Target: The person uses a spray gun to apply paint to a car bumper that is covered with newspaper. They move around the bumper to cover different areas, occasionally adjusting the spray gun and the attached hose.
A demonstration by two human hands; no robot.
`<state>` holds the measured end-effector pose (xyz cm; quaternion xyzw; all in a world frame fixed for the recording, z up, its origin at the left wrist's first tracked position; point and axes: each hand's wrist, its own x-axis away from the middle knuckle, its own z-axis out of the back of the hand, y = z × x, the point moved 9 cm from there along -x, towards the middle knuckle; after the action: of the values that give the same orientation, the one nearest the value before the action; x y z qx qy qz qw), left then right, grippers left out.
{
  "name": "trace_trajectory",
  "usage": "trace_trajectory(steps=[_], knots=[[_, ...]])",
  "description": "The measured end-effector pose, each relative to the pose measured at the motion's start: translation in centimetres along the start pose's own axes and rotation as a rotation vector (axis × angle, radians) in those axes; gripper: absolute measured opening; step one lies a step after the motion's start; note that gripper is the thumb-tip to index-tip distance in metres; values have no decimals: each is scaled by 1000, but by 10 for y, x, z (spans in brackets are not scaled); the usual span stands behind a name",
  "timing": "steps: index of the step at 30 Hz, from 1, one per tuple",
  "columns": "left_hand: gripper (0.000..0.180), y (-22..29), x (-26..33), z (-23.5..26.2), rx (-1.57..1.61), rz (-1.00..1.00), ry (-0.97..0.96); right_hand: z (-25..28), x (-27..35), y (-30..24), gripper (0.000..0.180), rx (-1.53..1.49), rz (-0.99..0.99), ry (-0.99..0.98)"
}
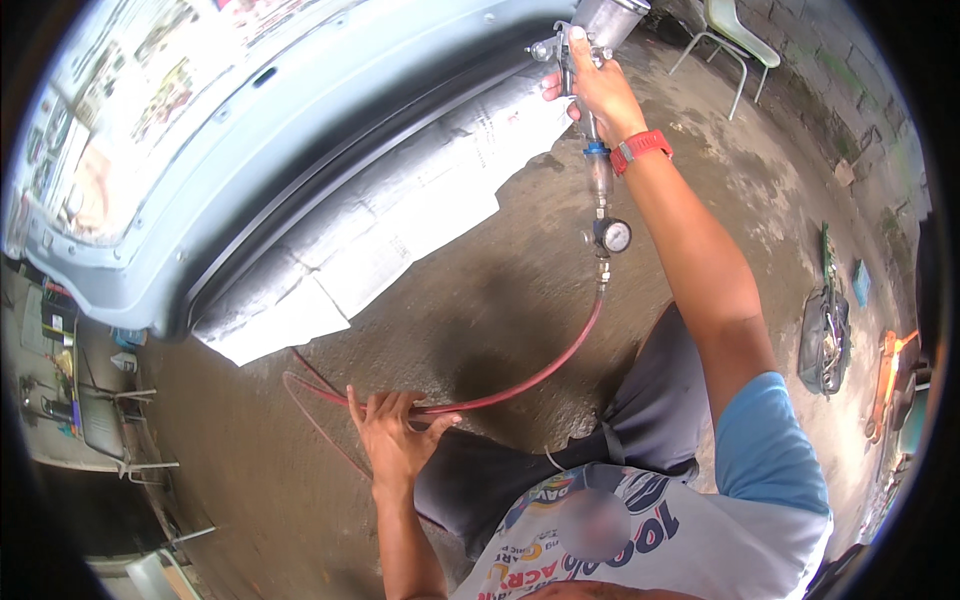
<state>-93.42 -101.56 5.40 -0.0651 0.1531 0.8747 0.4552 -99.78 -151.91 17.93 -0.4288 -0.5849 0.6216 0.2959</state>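
My right hand (pixel 603 92) grips a metal spray gun (pixel 567 62) by its handle, up near the far edge of a light-blue car body panel (pixel 330 110). A metal cup (pixel 608 18) tops the gun, partly cut off by the view's edge. Below the handle hang a clear inline filter (pixel 600 178) with a blue ring and a round pressure gauge (pixel 616 236). From there a red air hose (pixel 560 365) curves down to my left hand (pixel 392 432), whose fingers curl over it. Whitish masking paper (pixel 390 225) covers the area below the panel's dark edge.
A pale plastic chair (pixel 740 40) stands at the far right by a block wall (pixel 850 90). A dark bag (pixel 824 340) and an orange floor jack (pixel 885 385) lie on the right. At left is a chair (pixel 100 425) near shelving. The hose trails across the concrete floor (pixel 240 440).
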Motion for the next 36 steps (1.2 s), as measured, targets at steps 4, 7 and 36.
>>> trace_trajectory(steps=[4,7,36], knots=[[63,41,-35,-22,37,55,-22,54,-55,18,74,-6,30,19],[57,75,-62,-42,37,91,-31,94,-97,35,87,24,22,40],[59,256,-191,-104,-236,277,-551,164,-145,214,57,-343,-135,-14]])
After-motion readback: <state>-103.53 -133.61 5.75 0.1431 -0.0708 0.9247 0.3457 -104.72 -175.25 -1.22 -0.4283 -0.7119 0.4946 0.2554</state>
